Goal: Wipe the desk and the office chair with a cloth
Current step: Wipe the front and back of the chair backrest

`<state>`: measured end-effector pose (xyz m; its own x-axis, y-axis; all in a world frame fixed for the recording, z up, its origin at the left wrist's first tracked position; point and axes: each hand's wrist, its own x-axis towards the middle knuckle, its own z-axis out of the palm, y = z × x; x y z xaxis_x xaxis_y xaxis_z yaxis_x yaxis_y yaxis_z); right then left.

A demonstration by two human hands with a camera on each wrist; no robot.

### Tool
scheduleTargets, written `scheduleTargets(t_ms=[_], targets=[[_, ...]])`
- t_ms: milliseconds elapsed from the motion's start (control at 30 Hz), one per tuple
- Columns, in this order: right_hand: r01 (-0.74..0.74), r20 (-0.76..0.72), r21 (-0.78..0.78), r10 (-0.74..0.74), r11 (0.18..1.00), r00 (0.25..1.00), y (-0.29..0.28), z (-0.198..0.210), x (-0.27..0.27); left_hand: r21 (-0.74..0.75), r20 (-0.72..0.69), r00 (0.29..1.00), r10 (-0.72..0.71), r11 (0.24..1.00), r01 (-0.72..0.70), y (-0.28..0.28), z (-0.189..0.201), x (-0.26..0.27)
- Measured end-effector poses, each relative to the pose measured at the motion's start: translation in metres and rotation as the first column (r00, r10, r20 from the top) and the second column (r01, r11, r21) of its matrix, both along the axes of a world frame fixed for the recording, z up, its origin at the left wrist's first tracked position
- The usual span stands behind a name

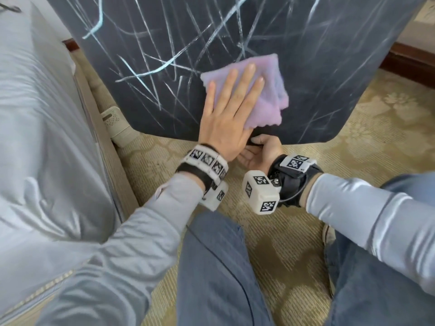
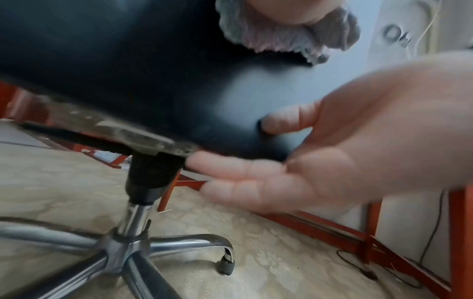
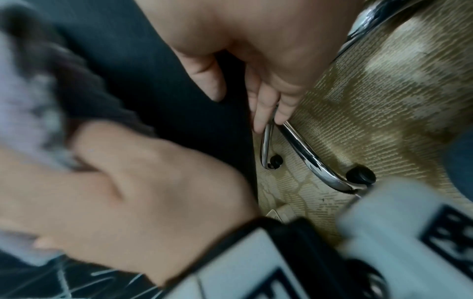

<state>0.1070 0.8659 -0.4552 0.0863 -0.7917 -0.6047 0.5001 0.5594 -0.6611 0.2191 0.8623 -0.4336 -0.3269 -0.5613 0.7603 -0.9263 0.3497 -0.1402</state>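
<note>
cloth point(image 1: 254, 90) under left hand point(image 1: 226, 118); only wrist views show chair's chrome base point(image 2: 122, 246)

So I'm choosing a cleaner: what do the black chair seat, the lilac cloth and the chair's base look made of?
Black chair seat: smooth, matte, maybe faux leather; the white scribbles sit on top. Lilac cloth: fluffy pile, scalloped hem, likely microfibre. Shiny chair base: mirror-bright, probably chromed metal.

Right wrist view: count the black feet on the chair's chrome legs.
2. One black foot ends the short chrome leg beside the seat edge; the other ends the longer leg to its right. More may be hidden under the seat.
</note>
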Motion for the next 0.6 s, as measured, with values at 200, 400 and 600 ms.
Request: scheduleTargets(t_ms=[200, 400, 600], targets=[[-0.012, 0.159, 0.007, 0.010, 1.000, 0.987, 0.003, 0.007, -0.007, 0.094, 0.290, 0.957, -0.003, 0.995, -0.026, 0.013, -0.050, 0.036], [0.010, 0.170, 0.051, -0.018, 0.999, 0.985, 0.006, 0.003, -0.009, 0.145, 0.381, 0.925, 0.001, 0.988, -0.060, 0.023, -0.053, 0.039], [0.085, 0.058, 0.069, -0.089, 0.994, 0.994, 0.002, 0.005, -0.009, 0.023, 0.188, 0.979, -0.074, 0.997, 0.071, 0.004, 0.019, -0.001]])
